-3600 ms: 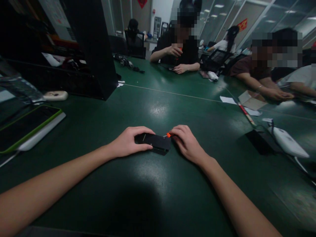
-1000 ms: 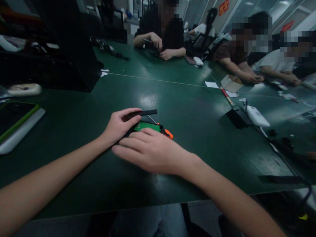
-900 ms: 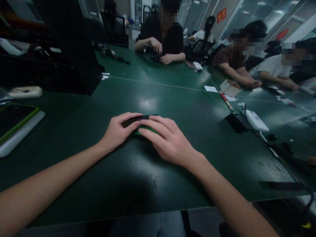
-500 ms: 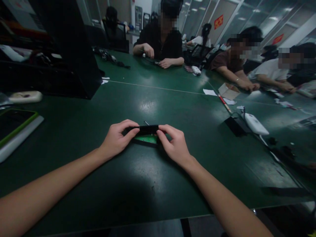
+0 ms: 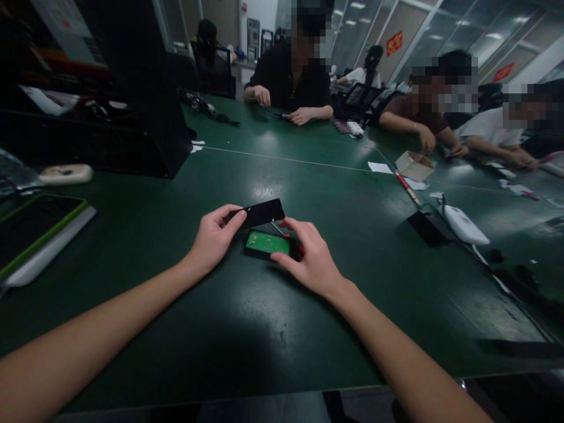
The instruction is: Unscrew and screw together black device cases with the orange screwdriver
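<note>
My left hand [image 5: 215, 236] pinches the left end of a flat black cover [image 5: 265, 214], which is lifted and tilted up to the right. Under it, an open black case [image 5: 257, 252] lies on the green table, with a green circuit board [image 5: 269, 242] facing up inside. My right hand [image 5: 314, 258] is around the case's right end, fingers apart, thumb at its front edge. Its index fingertip is close to the cover's right corner. Behind the case shows a thin metal shaft [image 5: 277, 227] with red parts near my right fingers, partly hidden; it looks like a screwdriver.
At left lie a green-edged phone [image 5: 44, 226] on a white object, and a black shelf unit [image 5: 145, 117]. A white power strip [image 5: 466, 224] with cables is at right. Past a small open box [image 5: 414, 166], several people work across the table [image 5: 185, 341].
The cover has risen off the case, exposing the circuit board. My right hand has let go of the cover and opened beside the case. The view has shifted slightly.
</note>
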Motion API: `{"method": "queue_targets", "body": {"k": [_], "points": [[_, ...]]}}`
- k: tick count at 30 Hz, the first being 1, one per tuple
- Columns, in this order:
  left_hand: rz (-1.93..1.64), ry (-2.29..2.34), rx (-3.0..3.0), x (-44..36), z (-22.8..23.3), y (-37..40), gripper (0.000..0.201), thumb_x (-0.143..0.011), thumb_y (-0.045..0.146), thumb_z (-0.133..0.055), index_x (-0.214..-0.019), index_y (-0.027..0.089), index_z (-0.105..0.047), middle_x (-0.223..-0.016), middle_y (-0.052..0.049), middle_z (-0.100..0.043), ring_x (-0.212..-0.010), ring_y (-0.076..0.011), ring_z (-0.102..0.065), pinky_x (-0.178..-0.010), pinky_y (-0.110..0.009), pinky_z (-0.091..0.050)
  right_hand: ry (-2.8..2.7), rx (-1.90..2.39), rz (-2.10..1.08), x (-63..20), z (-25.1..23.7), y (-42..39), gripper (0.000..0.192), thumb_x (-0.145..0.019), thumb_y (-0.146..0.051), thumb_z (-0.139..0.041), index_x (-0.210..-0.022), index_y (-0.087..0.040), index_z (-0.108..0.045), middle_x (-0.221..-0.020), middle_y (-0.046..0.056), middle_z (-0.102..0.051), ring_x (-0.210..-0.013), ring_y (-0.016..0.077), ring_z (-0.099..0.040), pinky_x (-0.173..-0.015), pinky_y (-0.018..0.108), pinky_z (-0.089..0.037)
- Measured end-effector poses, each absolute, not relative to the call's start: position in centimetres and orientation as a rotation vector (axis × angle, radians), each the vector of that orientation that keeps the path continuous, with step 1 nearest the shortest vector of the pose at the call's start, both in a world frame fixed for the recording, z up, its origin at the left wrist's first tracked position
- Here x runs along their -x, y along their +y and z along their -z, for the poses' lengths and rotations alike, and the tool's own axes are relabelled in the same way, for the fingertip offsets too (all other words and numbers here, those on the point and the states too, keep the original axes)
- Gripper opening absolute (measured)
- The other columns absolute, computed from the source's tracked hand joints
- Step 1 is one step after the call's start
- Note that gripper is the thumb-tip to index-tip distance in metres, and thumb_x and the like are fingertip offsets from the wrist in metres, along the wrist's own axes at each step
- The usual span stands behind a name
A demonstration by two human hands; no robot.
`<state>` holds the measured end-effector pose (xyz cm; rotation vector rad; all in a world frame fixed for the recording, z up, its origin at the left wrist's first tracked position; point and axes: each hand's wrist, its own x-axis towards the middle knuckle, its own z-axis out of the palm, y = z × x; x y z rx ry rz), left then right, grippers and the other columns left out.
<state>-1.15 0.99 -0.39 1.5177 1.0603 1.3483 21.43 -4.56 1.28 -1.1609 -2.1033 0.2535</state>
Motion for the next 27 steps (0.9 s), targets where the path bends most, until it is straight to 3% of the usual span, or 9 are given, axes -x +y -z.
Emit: {"method": "queue_targets", "body": {"k": [3, 8, 13, 16, 22, 27], "points": [[-1.347, 1.002, -1.314, 1.2, 0.8, 1.6, 0.029, -0.085, 0.045, -0.073, -0.095, 0.017, -0.074, -0.078, -0.002, -0.070, -0.070, -0.0178, -0.065, -0.067, -0.027, -0.051, -2.232, 1.224, -0.221, -20.9, -1.0, -4.6, 0.071, -0.087, -0.052, -0.072, -0.144, -0.017, -0.048, -0.133, 0.016, -0.065, -0.121, 0.0311, -0.057, -0.102, 0.053, -0.048], [-1.348, 0.924, -1.101, 0.9, 0.9, 2.0, 0.032, -0.078, 0.042, -0.080, -0.093, 0.015, -0.074, -0.075, -0.001, -0.068, -0.059, -0.0129, -0.062, -0.061, -0.026, -0.052, -2.235, 1.245, -0.221, -19.7, -1.4, -5.2, 0.054, -0.091, -0.039, -0.070, -0.137, -0.015, -0.056, -0.121, 0.015, -0.070, -0.108, 0.0293, -0.062, -0.095, 0.050, -0.052], [-1.303, 0.892, -0.943, 0.9, 0.3, 1.7, 0.037, -0.074, 0.031, -0.080, -0.105, 0.012, -0.072, -0.084, -0.003, -0.072, -0.066, -0.0127, -0.066, -0.066, -0.026, -0.056, -2.067, 1.214, -0.198, -22.3, -4.9, -7.7, 0.045, -0.092, -0.037, -0.069, -0.133, -0.022, -0.060, -0.120, 0.010, -0.072, -0.107, 0.0240, -0.066, -0.092, 0.042, -0.055], [-1.245, 0.907, -0.989, 1.0, 0.4, 1.7, 0.041, -0.071, 0.021, -0.078, -0.110, 0.011, -0.071, -0.084, -0.004, -0.073, -0.071, -0.0133, -0.069, -0.069, -0.024, -0.056, -1.918, 1.465, -0.031, -28.2, -6.3, -9.8, 0.046, -0.092, -0.042, -0.068, -0.133, -0.023, -0.061, -0.123, 0.011, -0.071, -0.107, 0.0248, -0.068, -0.091, 0.042, -0.055], [-1.201, 0.881, -1.099, 1.0, 1.3, 1.8, 0.040, -0.074, 0.022, -0.078, -0.111, 0.013, -0.066, -0.086, -0.007, -0.077, -0.079, -0.0209, -0.077, -0.071, -0.028, -0.061, -1.476, 2.051, 0.422, -46.3, -4.1, -14.3, 0.058, -0.088, -0.067, -0.055, -0.122, -0.022, -0.069, -0.114, 0.018, -0.073, -0.101, 0.0380, -0.069, -0.088, 0.055, -0.051], [-1.186, 0.849, -1.100, 0.7, 1.4, 1.3, 0.036, -0.078, 0.024, -0.078, -0.111, 0.014, -0.066, -0.091, -0.008, -0.079, -0.086, -0.0229, -0.079, -0.076, -0.030, -0.064, -1.349, 2.167, 0.487, -54.0, -2.0, -17.0, 0.036, -0.085, -0.065, -0.060, -0.098, -0.033, -0.070, -0.086, 0.016, -0.068, -0.069, 0.0341, -0.064, -0.064, 0.049, -0.044]]}}
